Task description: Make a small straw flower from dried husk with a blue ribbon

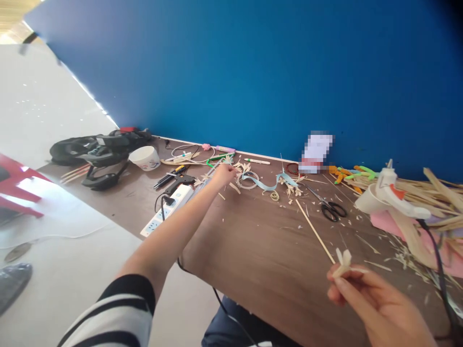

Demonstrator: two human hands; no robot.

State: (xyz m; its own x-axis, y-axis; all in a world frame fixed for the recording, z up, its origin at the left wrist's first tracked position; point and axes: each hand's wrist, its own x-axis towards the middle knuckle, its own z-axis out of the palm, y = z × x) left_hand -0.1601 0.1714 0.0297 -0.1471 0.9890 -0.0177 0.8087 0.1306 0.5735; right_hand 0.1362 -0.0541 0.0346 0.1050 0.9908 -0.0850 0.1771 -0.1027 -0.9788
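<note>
My left hand (224, 174) reaches far across the brown table (260, 250) to a scatter of pale straw pieces (243, 169); its fingers are curled together on them, and what they pinch is too small to name. My right hand (376, 299) is near the front right, fingers closed on a small folded straw piece (343, 262) attached to a thin wooden stick (314, 232) that runs up and to the left over the table.
Black scissors (331, 208), a light blue ribbon (264, 184), a white power strip (168, 209), a black glue gun (179, 182), a white cup (145, 157), a white glue gun (396, 195) and a straw pile (437, 197) lie about. A blue wall (253, 72) backs the table.
</note>
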